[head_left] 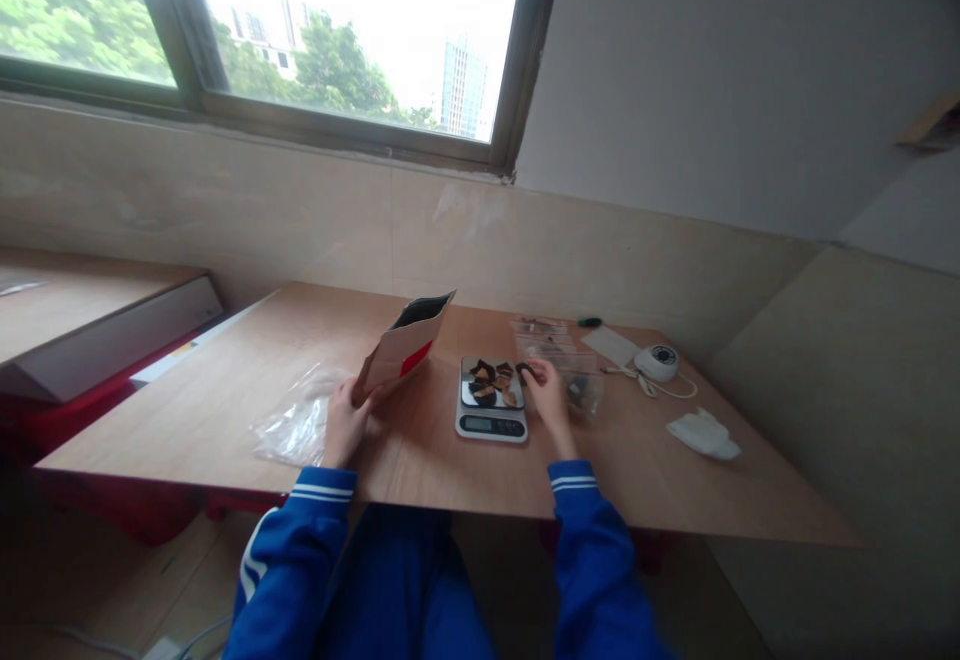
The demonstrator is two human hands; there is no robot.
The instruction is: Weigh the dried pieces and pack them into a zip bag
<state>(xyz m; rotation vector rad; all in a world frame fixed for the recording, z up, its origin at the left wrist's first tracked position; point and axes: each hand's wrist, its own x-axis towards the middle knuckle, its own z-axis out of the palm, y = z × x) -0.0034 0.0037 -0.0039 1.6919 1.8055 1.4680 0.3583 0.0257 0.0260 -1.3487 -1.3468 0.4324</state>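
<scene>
- While both blue sleeves [300,520] reach over the near edge, the left hand's [347,425] grip clasps the lower end of a paper pouch [390,358], tilted with its mouth upward, probably so nothing crowds the opening.
- Just left of that hand, a clear plastic bag [294,422] lies loose on the tabletop [420,465].
- Between the hands sits the scale [480,413], display [480,425] facing the person, presumably for easy reading, with brown pieces [495,383] on top.
- At its right edge, the right hand's [549,395] grip pinches a dark piece [526,372] in the fingertips, a hold suiting something small!
- Beyond, zip bags [553,348] lie close, likely for convenient reach; a white device [656,364] rests farther right.
- Way back, the window [360,60] lights everything.
</scene>
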